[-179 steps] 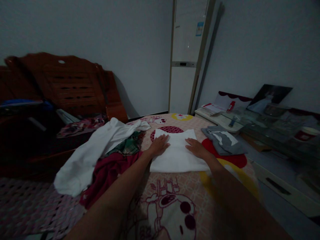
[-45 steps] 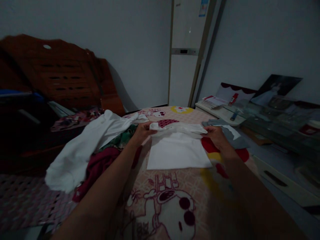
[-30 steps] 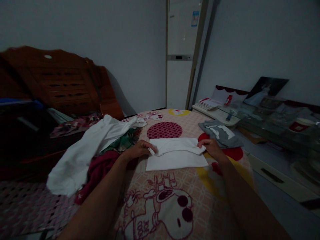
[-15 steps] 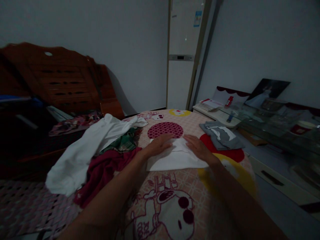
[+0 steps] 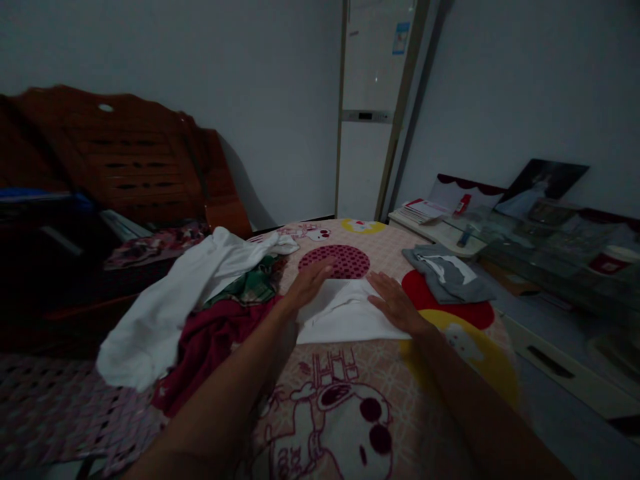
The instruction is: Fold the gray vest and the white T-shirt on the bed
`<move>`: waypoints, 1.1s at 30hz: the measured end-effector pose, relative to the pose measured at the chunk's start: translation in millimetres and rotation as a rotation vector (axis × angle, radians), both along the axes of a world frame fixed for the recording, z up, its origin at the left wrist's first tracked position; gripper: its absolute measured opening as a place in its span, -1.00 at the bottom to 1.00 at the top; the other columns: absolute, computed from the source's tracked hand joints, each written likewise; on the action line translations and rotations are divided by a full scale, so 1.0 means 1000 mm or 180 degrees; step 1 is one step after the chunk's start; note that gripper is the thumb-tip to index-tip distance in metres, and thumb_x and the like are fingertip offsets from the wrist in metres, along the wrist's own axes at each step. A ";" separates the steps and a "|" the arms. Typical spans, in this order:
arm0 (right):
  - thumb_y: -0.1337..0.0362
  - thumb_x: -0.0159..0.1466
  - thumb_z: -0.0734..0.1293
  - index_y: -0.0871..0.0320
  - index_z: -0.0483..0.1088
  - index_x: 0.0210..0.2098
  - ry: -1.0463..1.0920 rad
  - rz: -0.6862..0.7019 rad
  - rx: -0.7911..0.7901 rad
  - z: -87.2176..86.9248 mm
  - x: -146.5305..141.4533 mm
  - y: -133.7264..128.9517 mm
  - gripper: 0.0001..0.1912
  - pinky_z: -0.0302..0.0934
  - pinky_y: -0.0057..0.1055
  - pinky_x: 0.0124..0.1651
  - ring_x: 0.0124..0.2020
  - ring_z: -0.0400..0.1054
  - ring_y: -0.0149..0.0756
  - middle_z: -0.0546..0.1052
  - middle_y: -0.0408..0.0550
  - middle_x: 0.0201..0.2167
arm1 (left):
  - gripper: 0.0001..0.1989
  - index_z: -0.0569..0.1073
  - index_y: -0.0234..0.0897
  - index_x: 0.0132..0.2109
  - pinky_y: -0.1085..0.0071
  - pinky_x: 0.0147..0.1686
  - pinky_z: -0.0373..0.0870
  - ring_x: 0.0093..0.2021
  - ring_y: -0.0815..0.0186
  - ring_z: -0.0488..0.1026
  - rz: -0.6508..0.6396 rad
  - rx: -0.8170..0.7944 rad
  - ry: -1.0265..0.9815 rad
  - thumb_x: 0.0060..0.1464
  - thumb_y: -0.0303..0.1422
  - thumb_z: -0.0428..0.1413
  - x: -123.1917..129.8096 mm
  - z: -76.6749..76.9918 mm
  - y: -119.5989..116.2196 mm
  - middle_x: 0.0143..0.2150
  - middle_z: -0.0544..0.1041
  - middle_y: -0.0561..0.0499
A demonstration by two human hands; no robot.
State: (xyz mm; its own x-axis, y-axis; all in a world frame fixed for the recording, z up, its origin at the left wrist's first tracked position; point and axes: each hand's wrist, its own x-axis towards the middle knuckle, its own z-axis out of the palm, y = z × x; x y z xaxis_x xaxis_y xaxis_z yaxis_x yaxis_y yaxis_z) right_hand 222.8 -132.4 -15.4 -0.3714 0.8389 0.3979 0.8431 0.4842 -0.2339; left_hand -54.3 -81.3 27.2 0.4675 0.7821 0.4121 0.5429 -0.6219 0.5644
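Observation:
A folded white garment (image 5: 350,317) lies flat on the patterned tablecloth (image 5: 380,367) in front of me, with a few creases across its middle. At its left edge is my left hand (image 5: 311,285), fingers stretched out and pointing away from me. My right hand (image 5: 395,301) rests along the garment's right side, fingers extended and the thumb apart. Neither hand grips the cloth. Left of my left forearm is a loose heap: a white garment (image 5: 165,313), a green plaid cloth (image 5: 250,285) and a dark red garment (image 5: 215,340).
A folded grey garment (image 5: 447,277) with a white patch lies at the table's right. Beyond it stands a glass-topped cabinet (image 5: 545,250) with papers, a cup and a photo. A wooden chair (image 5: 135,160) is at the left; a tall white air conditioner (image 5: 365,160) fills the corner.
My hands have moved slightly apart, my left one outward to the garment's left edge. More of the white garment's creased middle shows between them. The view has shifted slightly.

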 end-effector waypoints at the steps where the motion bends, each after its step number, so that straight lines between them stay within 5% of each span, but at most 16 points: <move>1: 0.03 0.43 0.03 0.08 0.12 0.35 0.0100 -0.0091 0.0099 -0.001 0.003 0.002 -0.44 -0.07 -0.01 0.37 0.39 -0.02 -0.12 0.19 0.01 0.35 | -0.46 0.34 -0.28 0.26 0.20 0.27 0.17 0.27 0.20 0.29 0.0198 -0.0003 -0.0066 0.33 -0.14 -0.25 -0.010 0.001 0.005 0.27 0.37 -0.10; 4: 0.06 0.43 0.00 0.20 0.22 0.29 0.0232 -0.0547 0.0278 -0.011 0.014 0.013 -0.43 -0.02 -0.04 0.35 0.35 0.07 -0.10 0.30 0.12 0.28 | -0.54 0.43 -0.28 0.17 0.21 0.20 0.26 0.19 0.17 0.39 0.0644 -0.0146 0.0331 0.29 -0.23 -0.17 -0.031 -0.011 0.017 0.18 0.47 -0.11; 10: 0.09 0.41 0.06 0.13 0.29 0.24 -0.0233 -0.0779 -0.0056 -0.039 0.033 0.026 -0.49 0.00 -0.01 0.33 0.32 0.12 -0.06 0.31 0.10 0.27 | -0.57 0.38 -0.33 0.19 0.16 0.26 0.17 0.28 0.13 0.28 0.0610 -0.0075 0.1363 0.24 -0.35 -0.11 -0.029 -0.044 0.026 0.27 0.35 -0.19; 18: 0.09 0.41 0.06 0.20 0.31 0.21 0.0169 -0.0719 -0.0018 -0.043 0.034 0.024 -0.49 0.02 0.05 0.30 0.31 0.13 -0.06 0.32 0.18 0.26 | -0.76 0.46 -0.27 -0.10 0.26 -0.02 0.38 -0.06 0.16 0.49 0.0708 -0.0231 0.0894 0.13 -0.32 0.00 -0.033 -0.036 0.023 -0.10 0.57 -0.13; 22: 0.10 0.38 0.10 0.18 0.38 0.12 0.0636 -0.0685 0.0188 -0.037 0.034 0.022 -0.54 0.02 0.05 0.31 0.29 0.17 -0.07 0.41 0.15 0.18 | -0.76 0.45 -0.28 -0.12 0.25 -0.03 0.38 -0.09 0.16 0.49 0.0790 -0.0220 0.0720 0.11 -0.30 0.01 -0.033 -0.034 0.020 -0.12 0.57 -0.12; 25: 0.06 0.37 0.09 0.20 0.43 0.07 0.1203 -0.0958 0.0315 -0.024 0.031 0.018 -0.51 0.03 0.03 0.30 0.24 0.23 -0.06 0.47 0.17 0.11 | -0.66 0.44 -0.28 0.01 0.24 0.09 0.33 0.05 0.16 0.44 0.0669 -0.0069 0.0588 0.10 -0.31 0.01 -0.033 -0.034 0.020 0.04 0.53 -0.13; 29: 0.04 0.34 0.09 0.13 0.45 0.04 0.1776 -0.1288 0.0146 0.005 0.021 -0.015 -0.51 0.16 -0.03 0.20 0.10 0.33 -0.08 0.54 0.11 -0.02 | -0.60 0.44 -0.25 0.10 0.23 0.20 0.24 0.18 0.18 0.37 0.0483 -0.0100 0.0812 0.14 -0.31 -0.05 -0.031 -0.033 0.020 0.16 0.47 -0.10; 33: 0.08 0.31 0.16 0.13 0.51 -0.15 0.1815 -0.1510 0.0454 0.024 0.001 -0.114 -0.63 0.27 -0.19 0.04 -0.10 0.41 -0.13 0.57 0.08 -0.16 | -0.58 0.43 -0.25 0.12 0.30 0.14 0.30 0.13 0.18 0.41 0.0693 -0.0176 0.1062 0.16 -0.29 -0.06 -0.028 -0.029 0.019 0.14 0.50 -0.04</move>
